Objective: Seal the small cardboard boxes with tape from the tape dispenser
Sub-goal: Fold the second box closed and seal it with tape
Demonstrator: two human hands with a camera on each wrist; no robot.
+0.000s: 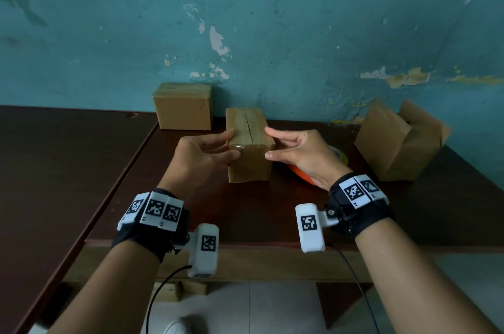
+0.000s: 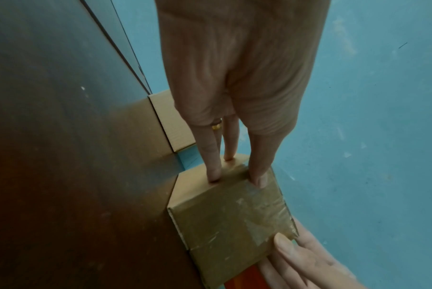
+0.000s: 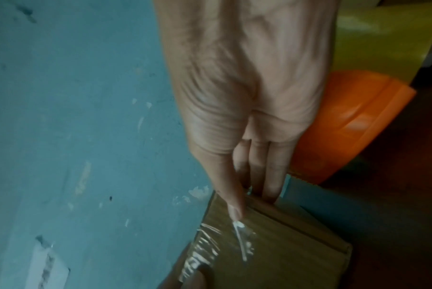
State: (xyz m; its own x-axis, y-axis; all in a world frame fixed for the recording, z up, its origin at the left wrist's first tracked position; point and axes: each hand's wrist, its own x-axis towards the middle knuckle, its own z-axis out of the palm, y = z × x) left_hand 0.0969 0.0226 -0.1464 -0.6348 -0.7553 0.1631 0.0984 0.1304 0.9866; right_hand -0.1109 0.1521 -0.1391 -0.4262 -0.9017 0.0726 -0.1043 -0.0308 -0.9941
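A small closed cardboard box (image 1: 249, 167) stands mid-table, its top flaps meeting in a seam. A strip of clear tape (image 1: 246, 146) runs over its near top edge and down the front face (image 2: 229, 215); in the right wrist view the tape (image 3: 209, 244) shines, wrinkled. My left hand (image 1: 231, 144) touches the box's left corner, straight fingers on the side, thumb on the taped face (image 2: 237, 179). My right hand (image 1: 268, 142) touches the right corner the same way (image 3: 253, 205). The orange tape dispenser (image 1: 302, 176) lies on the table behind my right hand, partly hidden.
A second closed box (image 1: 182, 106) sits at the back left by the blue wall. A larger box with open flaps (image 1: 398, 140) stands at the right. The dark wooden table (image 1: 245, 211) has a seam to another table on the left.
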